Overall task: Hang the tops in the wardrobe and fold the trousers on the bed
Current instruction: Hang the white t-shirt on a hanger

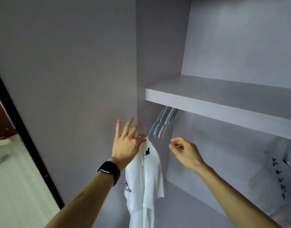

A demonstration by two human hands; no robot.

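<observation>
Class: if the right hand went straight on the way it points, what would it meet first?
The right hand would probably meet the empty hangers under the shelf, above the white top; depth unclear.

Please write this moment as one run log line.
stage: hanging top | left hand: pinches white T-shirt top | right hand: fingers curled, beside it | bare hangers: bunched under shelf

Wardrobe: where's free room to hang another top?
Free: the stretch under the shelf between the empty hangers and the grey printed top at right; the shelf's visible top too. Crowded: the left end, hangers bunched above the white T-shirt.
</observation>
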